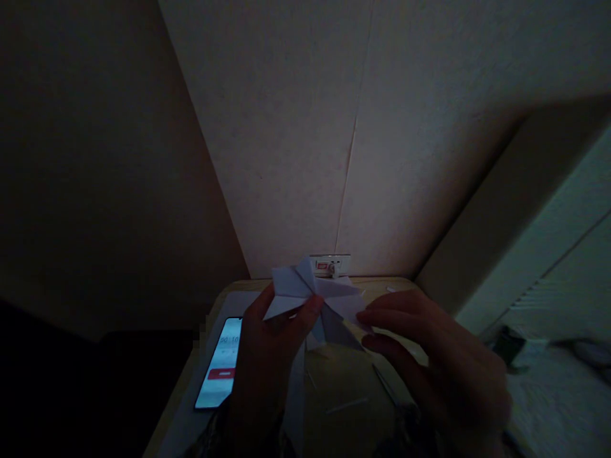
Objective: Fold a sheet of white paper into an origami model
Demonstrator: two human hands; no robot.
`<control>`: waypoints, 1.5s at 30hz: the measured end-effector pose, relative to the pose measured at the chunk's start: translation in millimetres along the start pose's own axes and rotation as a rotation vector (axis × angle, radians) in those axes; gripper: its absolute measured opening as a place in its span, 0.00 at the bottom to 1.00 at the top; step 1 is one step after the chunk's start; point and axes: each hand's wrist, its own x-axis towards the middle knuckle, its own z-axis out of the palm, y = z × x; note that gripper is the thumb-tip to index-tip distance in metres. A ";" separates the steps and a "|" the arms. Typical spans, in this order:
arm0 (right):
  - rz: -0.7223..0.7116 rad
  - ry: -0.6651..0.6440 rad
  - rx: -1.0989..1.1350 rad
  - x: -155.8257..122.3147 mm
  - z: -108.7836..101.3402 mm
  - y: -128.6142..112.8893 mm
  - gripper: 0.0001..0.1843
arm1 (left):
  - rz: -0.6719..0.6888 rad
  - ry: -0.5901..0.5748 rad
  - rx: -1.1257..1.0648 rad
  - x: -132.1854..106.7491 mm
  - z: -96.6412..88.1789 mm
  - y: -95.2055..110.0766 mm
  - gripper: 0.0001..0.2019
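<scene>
A white folded paper shape (310, 294) with several pointed flaps is held up over a small wooden table (353, 375) in dim light. My left hand (267, 362) pinches its left flaps between thumb and fingers. My right hand (439, 369) grips its right side with thumb and fingertips closed on a flap. Both hands hold the paper above the tabletop.
A lit phone (220, 369) showing a timer and a red button lies on the table's left side on a sheet of paper (233, 302). A wall socket (330, 264) sits behind the table. Thin paper strips (346, 404) lie on the tabletop. A bed with dark objects (515, 346) is at the right.
</scene>
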 end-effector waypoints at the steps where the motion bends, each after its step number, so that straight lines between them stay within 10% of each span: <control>1: -0.002 -0.007 0.010 -0.1 0.2 1.0 0.08 | 0.000 0.006 -0.002 -0.6 0.3 0.4 0.12; 10: -0.014 0.076 -0.124 1.3 7.9 0.4 0.19 | 0.040 -0.069 -0.034 -6.4 5.8 3.4 0.07; 45: 0.299 0.165 0.196 2.0 12.4 -7.9 0.07 | 0.053 -0.102 -0.112 -15.6 4.5 3.4 0.09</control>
